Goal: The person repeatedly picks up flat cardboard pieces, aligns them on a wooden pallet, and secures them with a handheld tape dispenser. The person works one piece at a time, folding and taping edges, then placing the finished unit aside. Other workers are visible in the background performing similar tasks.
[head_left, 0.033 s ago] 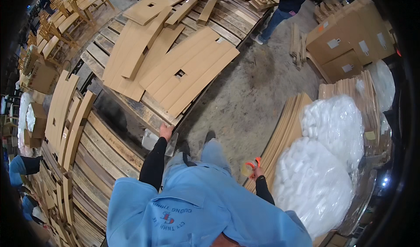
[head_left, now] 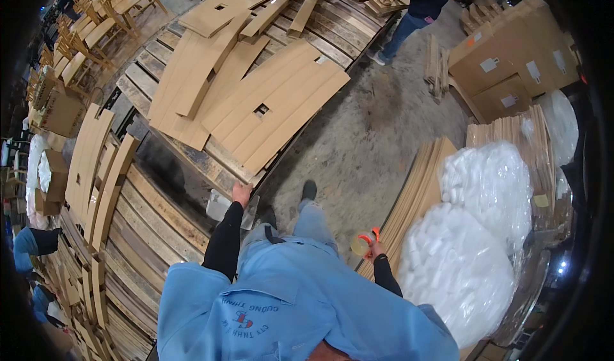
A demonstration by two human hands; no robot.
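Note:
My left hand (head_left: 242, 193) rests on the near corner of a slatted wooden table (head_left: 220, 177), its fingers apart and touching the edge. Low on my right side, my right hand (head_left: 378, 251) is closed around an orange tape dispenser (head_left: 366, 241) carrying a roll of clear tape. Flat cardboard sheets with small cut-out holes lie on the table; the nearest sheet (head_left: 288, 102) reaches over its right edge. Narrower folded cardboard strips (head_left: 214, 63) lie to its left and beyond it.
Beside my right arm stand stacked cardboard sheets (head_left: 416, 188) and clear bags of white foam pieces (head_left: 457, 265). Large boxes (head_left: 511, 54) stand farther right. A co-worker (head_left: 416, 15) is at the table's far right end. A second slatted surface (head_left: 153, 214) with cardboard is left; wooden chairs (head_left: 96, 28) stand behind.
My foot has moved a little forward on the floor. Both hands stay nearly in place, the left at the table corner and the right on the tape dispenser.

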